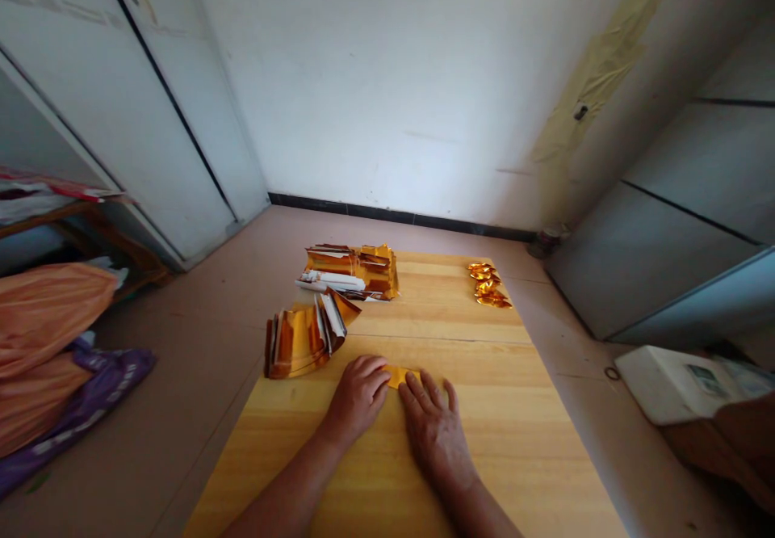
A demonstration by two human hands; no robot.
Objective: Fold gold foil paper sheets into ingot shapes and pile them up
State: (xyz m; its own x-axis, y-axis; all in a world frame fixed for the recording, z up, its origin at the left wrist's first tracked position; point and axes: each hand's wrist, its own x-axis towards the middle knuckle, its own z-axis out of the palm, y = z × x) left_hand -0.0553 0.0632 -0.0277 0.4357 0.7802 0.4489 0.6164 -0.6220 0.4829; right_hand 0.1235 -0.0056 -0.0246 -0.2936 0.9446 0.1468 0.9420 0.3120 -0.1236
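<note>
A small sheet of gold foil paper (400, 375) lies on a low wooden table (472, 376). Both hands press on it. My left hand (358, 397) has its fingers curled down over the sheet's left edge. My right hand (433, 429) lies flat with fingers stretched out over the sheet's right side. Most of the sheet is hidden under the fingers.
A fanned bundle of gold foil sheets (306, 334) stands at the table's left edge, and another stack (354, 271) lies behind it. Several small folded gold pieces (488, 283) sit at the far right corner. Orange and purple bags (48, 344) lie on the floor at left.
</note>
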